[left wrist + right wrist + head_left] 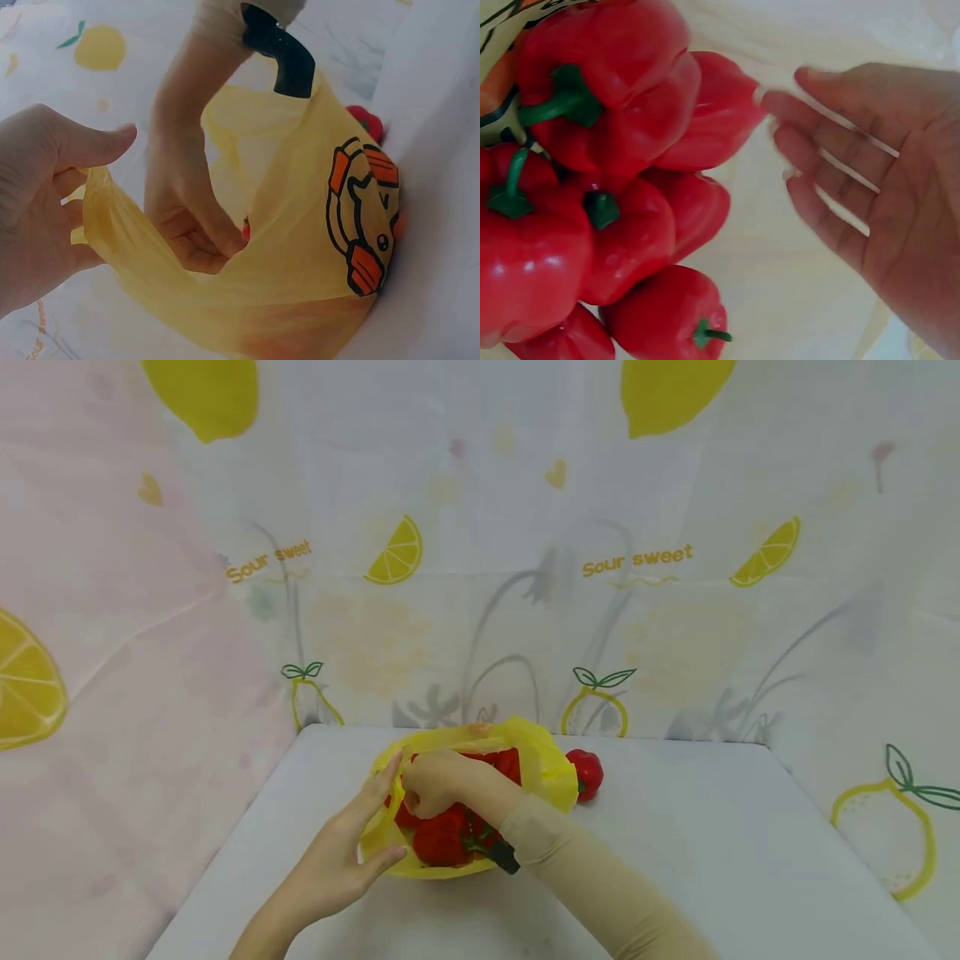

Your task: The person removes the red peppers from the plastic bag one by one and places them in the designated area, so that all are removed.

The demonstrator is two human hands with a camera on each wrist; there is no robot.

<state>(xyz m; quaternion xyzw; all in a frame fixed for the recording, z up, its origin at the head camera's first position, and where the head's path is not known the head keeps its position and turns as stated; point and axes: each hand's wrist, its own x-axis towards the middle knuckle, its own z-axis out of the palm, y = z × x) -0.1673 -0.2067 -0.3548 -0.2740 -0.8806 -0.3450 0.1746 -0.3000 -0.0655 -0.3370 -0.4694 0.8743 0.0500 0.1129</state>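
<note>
A yellow plastic bag (551, 768) stands with its mouth spread, several red bell peppers (442, 839) with green stems inside. My left hand (337, 864) is at the bag's left rim; its fingers touch the plastic and the thumb stands apart from them. Reaching across from the right, my right hand (431, 783) is down inside the bag mouth. In the right wrist view the right hand (870, 165) has loosely bent fingers and holds nothing, its fingertips close beside the tip of one bell pepper (712, 112). An orange and black cartoon print (367, 225) marks the bag's side.
Another red bell pepper (585, 774) lies on the white table (697, 843), against the bag's right side. A lemon-printed cloth (480, 568) hangs behind the table. A dark camera mount (504, 856) sticks out from the right sleeve over the bag's front rim.
</note>
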